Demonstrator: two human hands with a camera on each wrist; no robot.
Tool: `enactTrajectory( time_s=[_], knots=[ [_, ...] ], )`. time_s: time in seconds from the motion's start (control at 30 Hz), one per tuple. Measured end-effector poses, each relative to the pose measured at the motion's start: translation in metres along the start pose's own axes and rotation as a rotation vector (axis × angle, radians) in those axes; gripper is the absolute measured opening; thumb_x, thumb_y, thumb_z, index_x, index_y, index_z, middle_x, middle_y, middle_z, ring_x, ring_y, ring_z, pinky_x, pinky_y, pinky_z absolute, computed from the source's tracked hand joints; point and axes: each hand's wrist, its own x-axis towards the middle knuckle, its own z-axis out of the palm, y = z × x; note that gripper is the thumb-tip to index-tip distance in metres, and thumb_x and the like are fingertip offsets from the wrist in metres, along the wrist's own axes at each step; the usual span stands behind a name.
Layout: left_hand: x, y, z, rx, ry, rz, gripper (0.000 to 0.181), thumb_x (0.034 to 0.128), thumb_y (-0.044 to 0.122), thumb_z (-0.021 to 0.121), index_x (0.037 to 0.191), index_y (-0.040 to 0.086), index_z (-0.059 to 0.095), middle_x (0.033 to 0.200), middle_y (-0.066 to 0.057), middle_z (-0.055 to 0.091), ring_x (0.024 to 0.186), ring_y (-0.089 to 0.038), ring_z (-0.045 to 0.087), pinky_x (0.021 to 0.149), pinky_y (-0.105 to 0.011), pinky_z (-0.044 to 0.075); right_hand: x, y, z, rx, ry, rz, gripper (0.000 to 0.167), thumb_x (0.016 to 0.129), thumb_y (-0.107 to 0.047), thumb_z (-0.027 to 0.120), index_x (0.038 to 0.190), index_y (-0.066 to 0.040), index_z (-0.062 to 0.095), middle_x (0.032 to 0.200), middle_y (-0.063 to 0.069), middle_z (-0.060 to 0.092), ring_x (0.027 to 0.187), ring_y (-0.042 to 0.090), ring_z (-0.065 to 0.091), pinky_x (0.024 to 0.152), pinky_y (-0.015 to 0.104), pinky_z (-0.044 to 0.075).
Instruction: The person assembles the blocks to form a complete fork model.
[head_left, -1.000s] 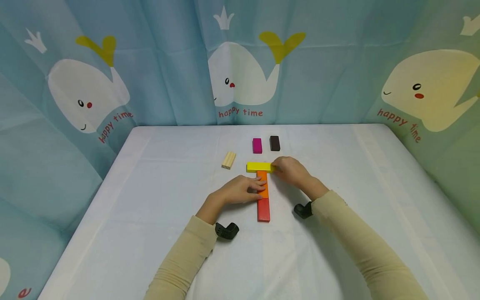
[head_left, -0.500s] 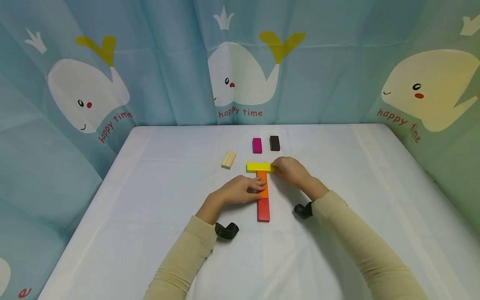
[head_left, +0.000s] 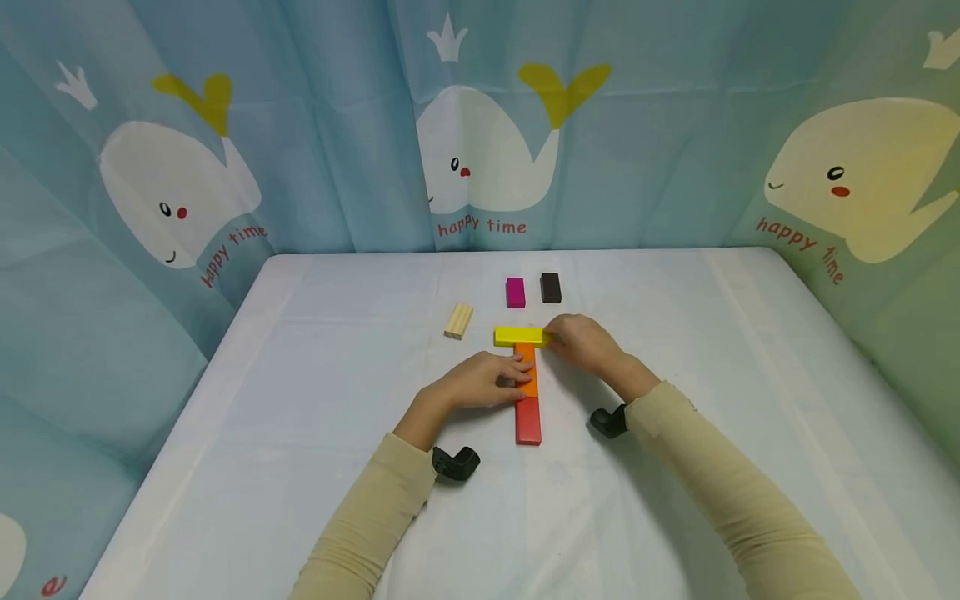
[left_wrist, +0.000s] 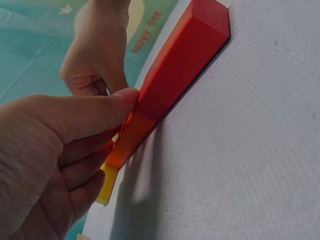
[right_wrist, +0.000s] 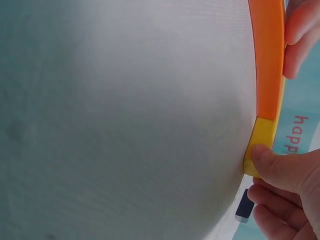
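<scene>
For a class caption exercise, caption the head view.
Left hand touches orange block; right hand pinches end of yellow block.

The person's left arm [head_left: 367,521] slants from the near side toward the far right, and the right arm [head_left: 731,483] slants toward the far left. The left hand [head_left: 480,379] points right with relaxed fingers [head_left: 517,367], its thumb [left_wrist: 95,115] set apart on the near side. The right hand [head_left: 581,342], farther away, pinches between thumb and fingers.

Yellow block [head_left: 516,336]: right end hidden behind right hand [head_left: 585,343], head view.
</scene>
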Motion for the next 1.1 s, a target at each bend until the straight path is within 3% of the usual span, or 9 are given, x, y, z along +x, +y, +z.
enactTrajectory(
  time_s=[0.27,0.5,1.1],
  knots=[
    [0.0009,0.0011,0.0005,0.004,0.017,-0.002,0.039,0.0893,0.031,0.061,0.123,0.01,0.06,0.129,0.006,0.053,0.127,-0.008,0.037,0.104,-0.023,0.027,-0.0017,-0.0002,-0.0012,0.015,-0.003,0.0,0.029,0.082,-0.004,0.068,0.108,0.008,0.064,0.104,0.017,0.065,0.097,0.031,0.059,0.089,0.043,0.045],
    [0.0025,0.0018,0.0012,-0.01,0.065,-0.01,0.032,0.0916,0.023,0.058,0.12,0.011,0.063,0.123,0.005,0.057,0.122,-0.008,0.044,0.101,-0.021,0.031,-0.0004,0.0012,0.0005,0.032,-0.013,0.025,0.03,0.082,-0.004,0.067,0.11,0.007,0.063,0.107,0.018,0.063,0.101,0.031,0.058,0.091,0.043,0.044],
    [0.0028,0.0064,0.0012,0.055,0.059,-0.051,0.033,0.0906,0.021,0.059,0.122,0.01,0.061,0.123,0.006,0.058,0.122,-0.007,0.043,0.102,-0.023,0.031,-0.0015,0.0031,0.0028,0.046,0.024,-0.009,0.027,0.082,-0.003,0.067,0.107,0.007,0.065,0.104,0.017,0.065,0.097,0.03,0.059,0.09,0.043,0.045]
  ],
)
